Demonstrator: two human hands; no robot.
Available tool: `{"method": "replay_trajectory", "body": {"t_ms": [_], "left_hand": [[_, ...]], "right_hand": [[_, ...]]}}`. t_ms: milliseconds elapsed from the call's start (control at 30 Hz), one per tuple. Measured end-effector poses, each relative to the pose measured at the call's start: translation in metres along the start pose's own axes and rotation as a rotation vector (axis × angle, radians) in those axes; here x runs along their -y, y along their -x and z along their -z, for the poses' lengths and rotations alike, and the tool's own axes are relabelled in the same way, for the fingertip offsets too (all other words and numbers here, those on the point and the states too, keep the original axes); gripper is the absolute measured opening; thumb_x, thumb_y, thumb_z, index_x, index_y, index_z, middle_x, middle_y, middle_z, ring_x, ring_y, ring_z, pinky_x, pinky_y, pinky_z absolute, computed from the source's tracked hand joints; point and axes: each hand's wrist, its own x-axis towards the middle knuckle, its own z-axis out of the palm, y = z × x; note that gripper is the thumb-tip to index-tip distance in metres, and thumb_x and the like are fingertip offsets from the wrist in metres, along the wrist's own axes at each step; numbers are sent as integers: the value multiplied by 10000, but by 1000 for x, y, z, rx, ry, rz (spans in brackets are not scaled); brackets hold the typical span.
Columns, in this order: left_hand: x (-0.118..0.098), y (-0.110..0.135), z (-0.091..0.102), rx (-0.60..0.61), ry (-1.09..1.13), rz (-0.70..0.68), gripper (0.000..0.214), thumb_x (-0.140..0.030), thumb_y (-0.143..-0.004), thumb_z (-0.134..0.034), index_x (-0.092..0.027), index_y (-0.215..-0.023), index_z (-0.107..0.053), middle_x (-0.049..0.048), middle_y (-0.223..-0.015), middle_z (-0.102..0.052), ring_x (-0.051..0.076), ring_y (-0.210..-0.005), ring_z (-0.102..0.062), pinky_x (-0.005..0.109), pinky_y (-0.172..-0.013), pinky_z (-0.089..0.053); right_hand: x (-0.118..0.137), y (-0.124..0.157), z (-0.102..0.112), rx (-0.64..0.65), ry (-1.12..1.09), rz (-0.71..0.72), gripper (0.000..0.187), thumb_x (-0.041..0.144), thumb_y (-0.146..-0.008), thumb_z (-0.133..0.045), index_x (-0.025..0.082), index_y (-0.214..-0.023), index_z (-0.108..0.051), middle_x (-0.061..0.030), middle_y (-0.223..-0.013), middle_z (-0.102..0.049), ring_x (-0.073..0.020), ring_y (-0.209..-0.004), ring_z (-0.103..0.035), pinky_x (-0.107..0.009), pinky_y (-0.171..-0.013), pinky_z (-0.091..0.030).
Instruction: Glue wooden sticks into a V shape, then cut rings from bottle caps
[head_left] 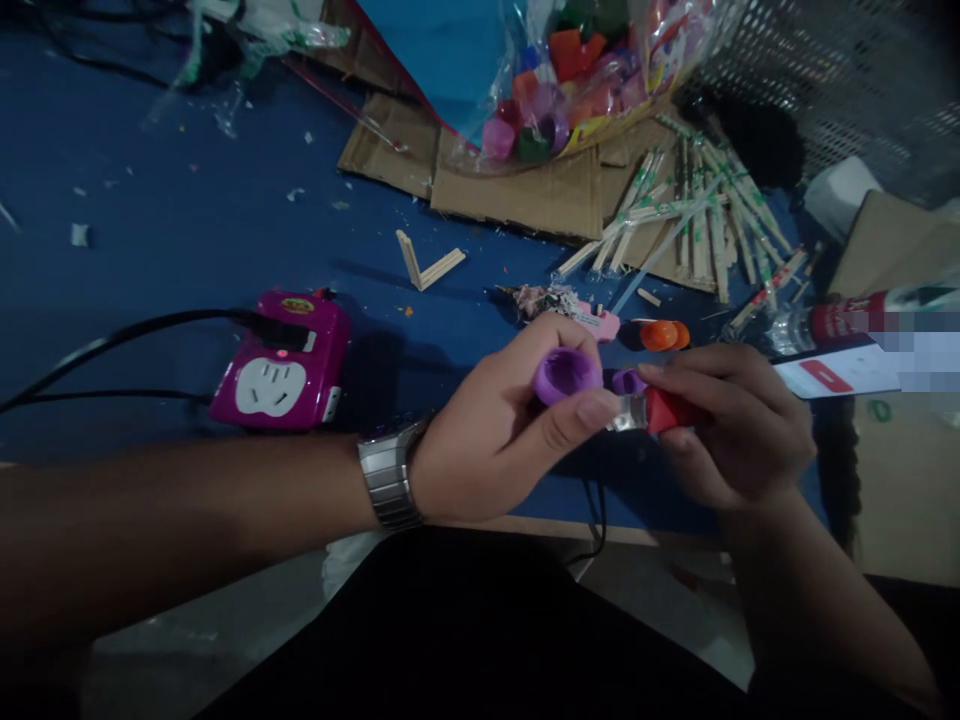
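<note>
Purple cap [566, 372] pinched in my left hand [487, 440] between thumb and fingertips, hollow facing me for access, while my right hand [731, 430] clamps a red tool [671, 410], silver tip [626, 413] just beside that thumb.

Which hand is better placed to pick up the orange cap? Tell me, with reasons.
Right, probably. The right hand lies just beside the orange cap; the left hand sits farther off, gripping a purple cap. Both are occupied, though: the right hand holds a red tool.
</note>
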Motion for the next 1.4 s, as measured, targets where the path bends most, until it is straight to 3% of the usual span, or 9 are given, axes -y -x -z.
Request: {"method": "replay_trajectory", "body": {"t_ms": [167,300,400,633,767,967,1167,1267,1400], "left_hand": [[5,-5,-2,-27,321,225,490,-674,-1052,-512,-198,-982,-609,12,-803,-524,126,-645,-495,283,-577,-459],[12,-4,-1,30,462,365,602,-751,-1051,-386,-204,-988,-631,-8,-698,-480,123,-576,-430,276,-548,-415],[14,-2,-1,80,522,418,636,-776,-1041,-355,-204,-957,-621,-22,-665,-436,117,-543,-382,271,-529,-396],[8,-3,-6,63,614,512,698,-808,-1023,-341,-182,-921,-633,-32,-640,-400,88,-513,-324,229,-508,-362],[4,-5,-8,60,633,543,668,-777,-1038,-383,-165,-935,-630,-32,-631,-418,79,-517,-362,217,-529,-374],[3,-4,-7,3,570,496,463,-632,-1071,-517,-182,-1131,-610,-24,-733,-481,86,-590,-449,216,-577,-413],[7,-2,-7,-26,483,454,477,-677,-1050,-518,-209,-1089,-603,-20,-719,-501,97,-593,-468,223,-565,-416],[8,-2,-8,-53,528,473,499,-718,-1021,-536,-221,-1043,-580,-12,-731,-507,108,-607,-472,221,-552,-417],[8,-3,-8,-84,561,459,477,-698,-1023,-549,-225,-1006,-602,-1,-785,-521,104,-645,-473,201,-565,-438]], "right_hand": [[-1,-6,0,30,-89,-72,500,466,-867,-818,192,-1284,-778,-107,-999,-719,-267,-867,-702,-418,-732,-603],[1,-8,-5,6,-162,-227,378,327,-883,-841,275,-1250,-767,-57,-983,-755,-253,-862,-715,-445,-798,-613],[2,-4,-9,-24,-258,-410,268,223,-915,-802,282,-1175,-789,-27,-989,-780,-215,-844,-738,-371,-756,-607],[3,-1,-8,36,-387,-593,176,278,-965,-767,286,-1132,-821,-16,-1014,-779,-196,-881,-724,-346,-836,-586],[6,-5,-7,53,-421,-556,188,272,-971,-760,304,-1148,-816,-21,-994,-763,-202,-907,-709,-345,-868,-565],[7,-4,-7,73,-481,-556,223,337,-970,-768,273,-1182,-790,-19,-883,-696,-169,-744,-627,-327,-736,-517],[9,4,-3,117,-611,-659,314,463,-1045,-649,281,-1261,-785,-21,-854,-642,-160,-713,-615,-303,-641,-484],[11,2,0,162,-708,-644,300,435,-1065,-618,284,-1262,-786,-22,-853,-643,-156,-704,-623,-304,-653,-493],[14,-6,7,296,-645,-582,235,369,-1051,-652,258,-1192,-803,-26,-845,-670,-175,-820,-651,-287,-721,-495]]}}
